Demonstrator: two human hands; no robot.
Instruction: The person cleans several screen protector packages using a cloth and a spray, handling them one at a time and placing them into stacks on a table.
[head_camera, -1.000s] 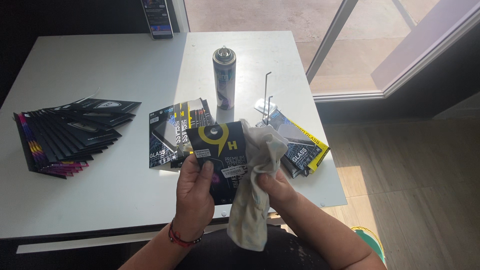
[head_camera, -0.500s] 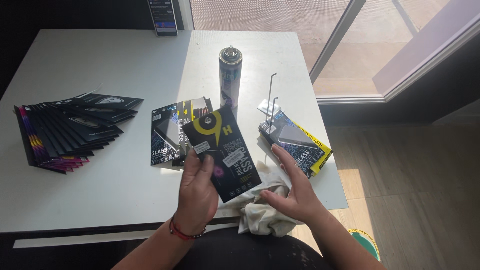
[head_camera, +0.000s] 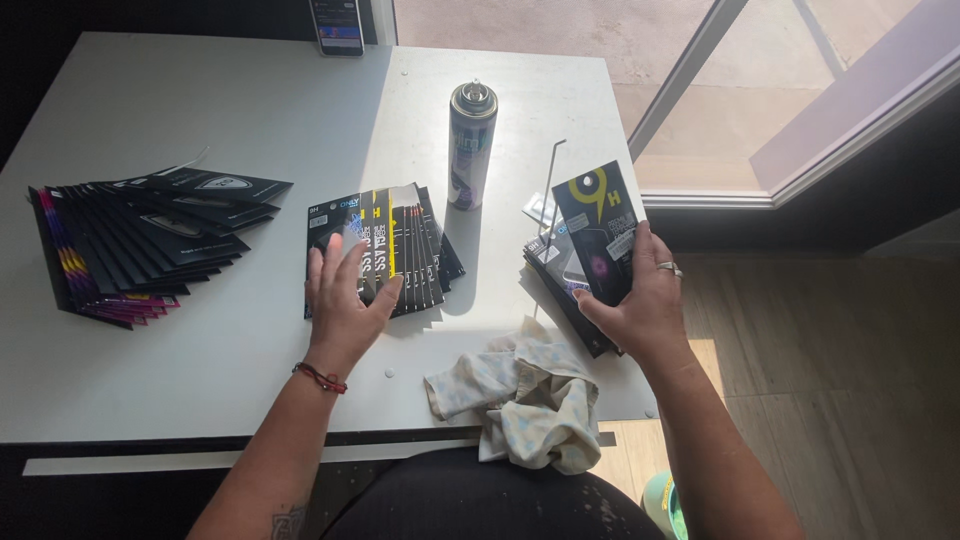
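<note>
From up here I see my right hand (head_camera: 648, 305) with its fingers clamped on a flat black packet with a yellow mark (head_camera: 600, 232), held tilted just above a small pile of dark packets (head_camera: 562, 285) at the desk's right edge. My left hand (head_camera: 345, 295) lies flat, fingers spread apart, on the middle stack of black-and-yellow flat packets (head_camera: 400, 245) on the white desk (head_camera: 150, 110). A crumpled pale cloth (head_camera: 525, 395) hangs over the near edge between my arms. A tall silver spray can (head_camera: 471, 145) stands upright behind the middle stack, and a fanned row of black packets (head_camera: 140, 240) sits well apart to the left.
</note>
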